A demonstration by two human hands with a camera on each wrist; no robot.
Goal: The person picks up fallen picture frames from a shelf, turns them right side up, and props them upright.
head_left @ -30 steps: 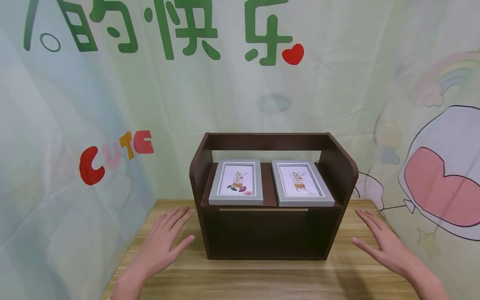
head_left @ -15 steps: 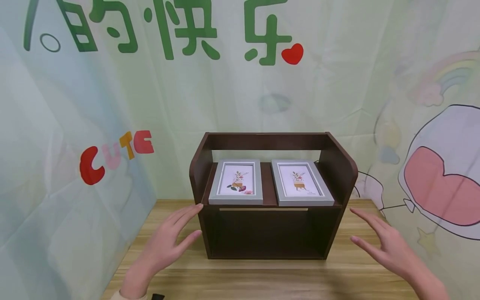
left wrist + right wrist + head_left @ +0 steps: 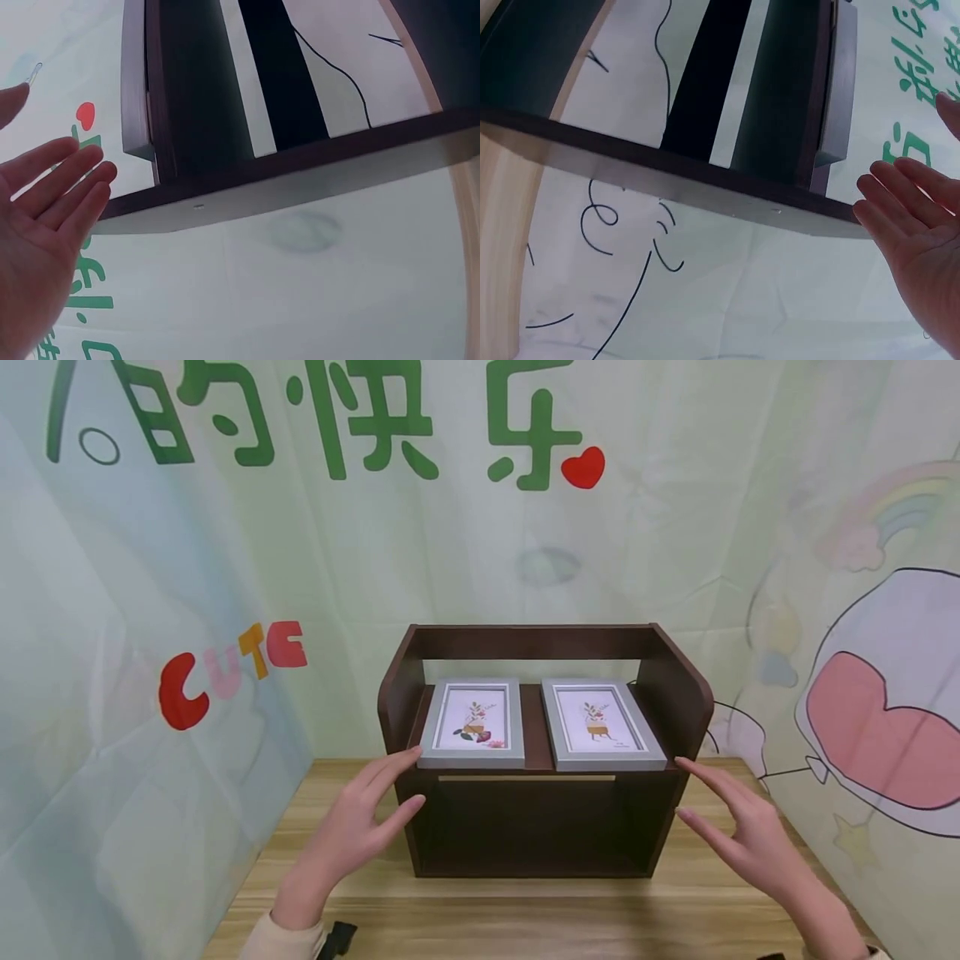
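Two picture frames (image 3: 472, 722) lie flat on the shelf's (image 3: 532, 643) upper board, along its front edge. Shelf's on the table (image 3: 525, 918), cloth (image 3: 652, 543) behind. Your left hand (image 3: 356, 827) and right hand (image 3: 750, 839), fingers straight, thumbs apart, flank its front edges; contact unclear.

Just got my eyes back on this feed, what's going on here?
A person has the left hand and right hand raised, relaxed and open, at either side of a dark brown two-tier shelf. Neither hand grips anything; whether they touch the shelf is hard to tell. On its upper tier, the left picture frame and the right picture frame lie face up with a gap between them. The shelf stands on a wood-grain table.
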